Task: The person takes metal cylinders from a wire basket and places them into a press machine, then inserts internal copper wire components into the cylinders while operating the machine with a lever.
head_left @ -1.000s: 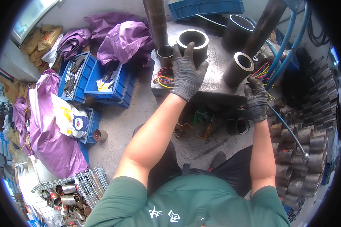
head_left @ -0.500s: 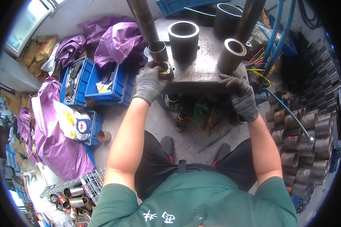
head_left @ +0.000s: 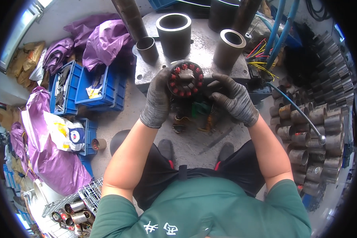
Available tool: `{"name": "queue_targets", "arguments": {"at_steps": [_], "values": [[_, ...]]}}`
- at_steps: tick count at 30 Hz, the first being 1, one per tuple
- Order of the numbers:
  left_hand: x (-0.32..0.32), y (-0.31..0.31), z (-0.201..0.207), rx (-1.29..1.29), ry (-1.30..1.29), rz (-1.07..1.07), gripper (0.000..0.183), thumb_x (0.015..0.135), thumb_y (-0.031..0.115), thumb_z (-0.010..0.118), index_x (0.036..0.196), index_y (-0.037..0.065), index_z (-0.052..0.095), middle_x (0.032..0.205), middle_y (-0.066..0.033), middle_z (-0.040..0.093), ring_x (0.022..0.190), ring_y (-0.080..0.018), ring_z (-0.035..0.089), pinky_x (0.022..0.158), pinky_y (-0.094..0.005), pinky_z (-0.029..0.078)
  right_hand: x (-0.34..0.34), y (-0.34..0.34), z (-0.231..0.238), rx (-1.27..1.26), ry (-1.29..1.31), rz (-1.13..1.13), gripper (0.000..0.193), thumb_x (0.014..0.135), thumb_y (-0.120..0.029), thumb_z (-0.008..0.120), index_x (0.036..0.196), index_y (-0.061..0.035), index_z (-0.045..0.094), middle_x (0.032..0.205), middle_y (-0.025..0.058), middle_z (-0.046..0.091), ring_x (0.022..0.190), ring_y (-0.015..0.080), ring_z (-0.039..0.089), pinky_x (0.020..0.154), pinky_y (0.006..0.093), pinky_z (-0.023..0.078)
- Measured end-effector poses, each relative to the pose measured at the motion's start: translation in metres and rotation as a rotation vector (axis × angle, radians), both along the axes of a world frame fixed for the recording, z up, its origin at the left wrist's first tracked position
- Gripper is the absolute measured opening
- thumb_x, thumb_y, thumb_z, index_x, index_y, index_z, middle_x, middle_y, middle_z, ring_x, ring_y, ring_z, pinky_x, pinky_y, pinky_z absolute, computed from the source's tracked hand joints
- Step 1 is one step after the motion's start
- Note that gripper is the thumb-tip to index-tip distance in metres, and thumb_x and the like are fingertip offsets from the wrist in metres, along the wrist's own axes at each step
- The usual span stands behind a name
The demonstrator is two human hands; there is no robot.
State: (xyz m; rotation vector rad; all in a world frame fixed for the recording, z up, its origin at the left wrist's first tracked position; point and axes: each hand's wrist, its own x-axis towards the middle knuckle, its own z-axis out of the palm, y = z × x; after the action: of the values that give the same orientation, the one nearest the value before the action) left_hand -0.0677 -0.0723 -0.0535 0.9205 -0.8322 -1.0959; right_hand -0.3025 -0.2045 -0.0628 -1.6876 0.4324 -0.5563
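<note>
My left hand, in a grey glove, grips a ring-shaped motor stator by its left side. The stator has red pieces spaced round its inner edge, and its open end is tilted up towards me. To its right is my right hand, also gloved, fingers apart and holding nothing. Both hands are in front of the near edge of a metal press table. On that table stand a wide dark steel sleeve, a narrower tube at left and a thick-walled sleeve at right.
Blue crates and purple sheeting lie to the left. A wire basket with metal cylinders is at lower left. Stacked steel tubes line the right, near a lever rod with a ball end. Blue hoses hang at upper right.
My left hand has lifted the stator off the table's left corner, brought it towards the middle and turned its open end to me. My right hand has left the table edge and opened beside it.
</note>
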Motion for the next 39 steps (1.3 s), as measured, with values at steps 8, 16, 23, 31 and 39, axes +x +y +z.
{"name": "queue_targets", "arguments": {"at_steps": [8,16,23,31,39], "values": [[-0.04,0.001,-0.003,-0.028,-0.035,0.063,0.053,0.1,0.048,0.07,0.123,0.0,0.063,0.11,-0.0127,0.07,0.105,-0.0145,0.065,0.094,-0.0339,0.055,-0.004,0.009,-0.003,0.194,-0.136,0.031,0.058,0.097,-0.009,0.075,0.151,-0.0069,0.053,0.129,0.0078,0.069,0.122,0.0173,0.063,0.108,0.0356,0.051],[-0.039,0.005,0.001,-0.068,-0.516,0.165,0.055,0.097,0.05,0.073,0.115,-0.001,0.06,0.093,-0.013,0.069,0.087,-0.0177,0.067,0.079,-0.0355,0.055,0.002,0.013,-0.01,0.233,-0.141,0.011,0.057,0.097,-0.009,0.074,0.15,-0.0048,0.053,0.136,0.01,0.065,0.128,0.0197,0.059,0.113,0.0385,0.047],[-0.042,0.003,-0.006,-0.086,-0.508,0.104,0.05,0.097,0.045,0.076,0.118,0.001,0.062,0.098,-0.0126,0.07,0.092,-0.0174,0.067,0.083,-0.0349,0.056,0.016,0.025,-0.013,0.201,-0.118,-0.11,0.048,0.101,-0.015,0.071,0.146,-0.0034,0.056,0.131,0.009,0.067,0.12,0.0163,0.061,0.106,0.0332,0.05],[-0.042,0.003,-0.003,-0.031,-0.591,0.1,0.048,0.101,0.045,0.071,0.12,0.002,0.064,0.098,-0.0099,0.07,0.092,-0.0155,0.065,0.084,-0.034,0.055,0.025,0.031,-0.017,0.175,-0.048,-0.152,0.051,0.102,-0.037,0.073,0.137,-0.0015,0.06,0.121,0.0093,0.07,0.112,0.0157,0.064,0.1,0.0323,0.053],[-0.04,0.005,0.005,-0.036,-0.596,0.08,0.054,0.103,0.048,0.062,0.127,-0.001,0.062,0.106,-0.0188,0.073,0.1,-0.0262,0.072,0.089,-0.0385,0.057,0.013,0.027,-0.011,0.232,-0.108,-0.06,0.059,0.099,-0.031,0.075,0.146,-0.0032,0.054,0.132,0.0095,0.066,0.119,0.0172,0.062,0.106,0.0338,0.051]]}}
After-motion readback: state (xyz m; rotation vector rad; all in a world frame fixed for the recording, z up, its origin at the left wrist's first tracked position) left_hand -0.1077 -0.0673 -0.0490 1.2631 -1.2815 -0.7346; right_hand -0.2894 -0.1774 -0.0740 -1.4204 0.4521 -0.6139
